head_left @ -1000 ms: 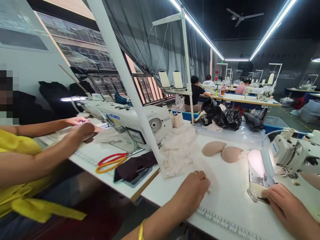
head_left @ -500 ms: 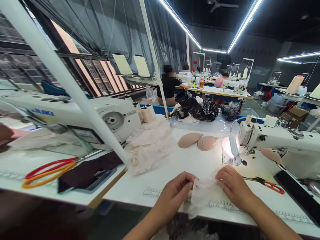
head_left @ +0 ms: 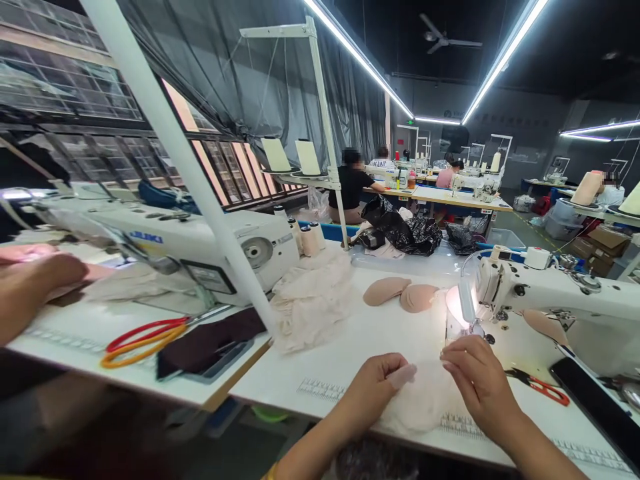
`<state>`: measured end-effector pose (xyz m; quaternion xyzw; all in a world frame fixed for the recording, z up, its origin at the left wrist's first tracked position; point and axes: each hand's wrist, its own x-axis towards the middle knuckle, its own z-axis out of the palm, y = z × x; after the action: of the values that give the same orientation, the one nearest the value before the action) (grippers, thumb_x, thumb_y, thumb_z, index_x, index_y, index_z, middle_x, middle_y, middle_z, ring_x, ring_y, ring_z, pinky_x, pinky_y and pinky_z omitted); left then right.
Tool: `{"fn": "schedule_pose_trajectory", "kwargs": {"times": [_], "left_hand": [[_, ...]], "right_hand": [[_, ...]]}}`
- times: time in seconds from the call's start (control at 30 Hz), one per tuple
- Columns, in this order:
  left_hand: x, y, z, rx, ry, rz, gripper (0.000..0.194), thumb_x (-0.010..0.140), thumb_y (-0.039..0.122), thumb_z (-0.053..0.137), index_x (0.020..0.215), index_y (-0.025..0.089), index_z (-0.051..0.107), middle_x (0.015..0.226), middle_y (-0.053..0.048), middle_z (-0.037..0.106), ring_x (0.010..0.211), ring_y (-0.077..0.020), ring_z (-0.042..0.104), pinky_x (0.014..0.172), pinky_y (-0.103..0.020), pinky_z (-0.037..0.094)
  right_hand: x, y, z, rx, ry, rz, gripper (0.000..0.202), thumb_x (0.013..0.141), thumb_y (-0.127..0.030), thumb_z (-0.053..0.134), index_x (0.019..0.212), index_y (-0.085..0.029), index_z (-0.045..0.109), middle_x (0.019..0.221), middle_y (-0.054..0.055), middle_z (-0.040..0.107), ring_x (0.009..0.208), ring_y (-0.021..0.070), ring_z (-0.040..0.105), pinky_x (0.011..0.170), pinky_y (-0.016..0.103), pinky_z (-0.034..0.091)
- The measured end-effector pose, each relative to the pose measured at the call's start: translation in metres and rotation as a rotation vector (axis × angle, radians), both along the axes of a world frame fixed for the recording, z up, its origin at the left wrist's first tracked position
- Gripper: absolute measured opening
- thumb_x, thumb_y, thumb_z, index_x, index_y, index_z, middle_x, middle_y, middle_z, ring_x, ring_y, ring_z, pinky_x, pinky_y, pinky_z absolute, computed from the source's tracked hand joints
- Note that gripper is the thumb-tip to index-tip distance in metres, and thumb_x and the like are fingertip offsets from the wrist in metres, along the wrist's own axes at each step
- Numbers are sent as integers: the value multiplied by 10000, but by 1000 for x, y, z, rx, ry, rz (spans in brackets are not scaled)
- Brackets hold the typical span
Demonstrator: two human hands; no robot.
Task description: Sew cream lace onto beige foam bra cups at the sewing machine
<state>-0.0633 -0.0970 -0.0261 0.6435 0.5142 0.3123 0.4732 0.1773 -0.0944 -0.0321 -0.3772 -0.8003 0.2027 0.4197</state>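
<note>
A thin, pale piece of fabric [head_left: 417, 400] lies between my hands at the table's front edge. My left hand [head_left: 377, 383] pinches its left side between thumb and fingers. On the right, my right hand [head_left: 477, 380] has its thumb and fingertips together at the fabric's upper right, just in front of the sewing machine's lit needle area. Beyond my hands lie beige cup-shaped pads [head_left: 419, 298]. A heap of pale lace fabric [head_left: 313, 300] sits to their left.
The white sewing machine [head_left: 565, 277] stands at right, with red-handled snips [head_left: 547, 390] and a black phone [head_left: 595, 407] beside it. At left are another machine [head_left: 200, 247], large scissors [head_left: 143, 341], dark fabric [head_left: 210, 347], a slanted white pole [head_left: 200, 193] and another person's hands [head_left: 43, 280].
The view has shifted left, showing more of the neighbouring person's hands. My hands have moved slightly apart, and the fabric hangs lower and more spread between them.
</note>
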Motion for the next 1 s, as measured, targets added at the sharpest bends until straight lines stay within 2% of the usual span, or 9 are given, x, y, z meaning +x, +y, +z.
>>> {"fn": "schedule_pose_trajectory", "kwargs": {"times": [0.07,0.17,0.23,0.3,0.4,0.57,0.73,0.87,1.0], "left_hand": [[-10,21,-2,129,170,-119,608,987,646,451,746,167,736,536,29,470,504,-139,421,488,-247,315],[-19,69,-7,509,441,-119,554,1072,519,337,988,181,768,807,-47,719,696,-200,644,638,-288,508],[-17,105,-8,643,535,-92,377,1036,415,458,1187,185,717,1138,-113,748,993,-271,688,879,-391,547],[-9,137,-8,738,615,-123,395,970,314,561,1336,185,631,1368,-153,666,1239,-321,611,1063,-482,473],[4,166,-4,854,731,-247,337,969,211,530,1284,172,642,1330,-151,682,1216,-297,631,1081,-460,459],[7,176,9,968,856,-420,253,994,136,486,924,175,726,994,-105,746,983,-257,681,927,-371,493],[8,175,12,1001,873,-394,286,989,150,513,765,168,689,856,-111,726,923,-258,661,917,-394,485],[12,174,22,974,777,-256,277,911,138,563,645,190,617,725,-85,674,784,-228,628,841,-358,499],[2,162,44,907,595,29,197,885,151,526,739,214,641,778,-68,676,792,-231,620,747,-329,491]], "right_hand": [[-2,1,-5,-261,105,17,358,1080,-482,456,857,-247,607,755,27,715,713,212,673,741,351,503],[-6,20,-22,-594,252,-64,465,1020,-651,460,814,-238,525,630,-19,673,485,158,579,569,298,426],[-7,37,-34,-657,295,-81,498,969,-708,486,810,-237,513,646,-14,685,466,153,571,521,281,378],[-7,49,-43,-658,321,-62,491,959,-709,494,824,-237,515,655,-14,692,476,158,588,509,274,357],[-5,54,-49,-639,330,-7,474,976,-688,488,847,-234,527,671,-23,696,467,152,594,522,277,357],[-5,50,-43,-622,306,-6,476,974,-682,499,837,-228,546,668,-24,667,503,154,579,564,289,384],[-6,49,-35,-579,249,-33,436,981,-605,512,781,-220,552,683,-19,611,606,167,567,650,304,418],[-6,46,-32,-600,244,-39,407,987,-573,516,780,-222,542,681,-21,597,660,181,578,700,311,430],[-6,46,-28,-593,270,-30,386,974,-565,545,784,-228,552,654,-24,618,660,189,587,698,310,435]]}}
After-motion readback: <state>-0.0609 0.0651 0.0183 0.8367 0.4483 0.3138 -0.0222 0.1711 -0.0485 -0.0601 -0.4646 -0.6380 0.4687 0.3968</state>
